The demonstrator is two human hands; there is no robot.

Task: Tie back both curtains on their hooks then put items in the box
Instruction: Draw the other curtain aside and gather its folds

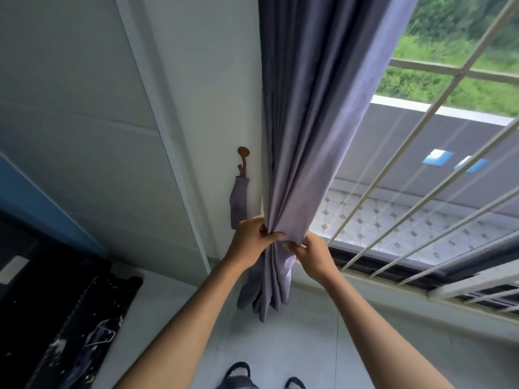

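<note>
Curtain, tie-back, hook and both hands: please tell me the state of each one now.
curtain: gathered into a bunch, not tied.
tie-back strap: hanging loose from the hook.
hook: on the wall, holding only the strap.
left hand: grip closed on curtain.
right hand: grip closed on curtain.

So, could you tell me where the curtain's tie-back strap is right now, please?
In the head view, the tie-back strap hangs from the brown wall hook, just left of the gathered curtain and above the left hand.

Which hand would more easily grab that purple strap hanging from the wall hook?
Probably the left hand: it grips the gathered curtain on the side facing the hook, right beside the tieback strap. The right hand holds the window side.
</note>
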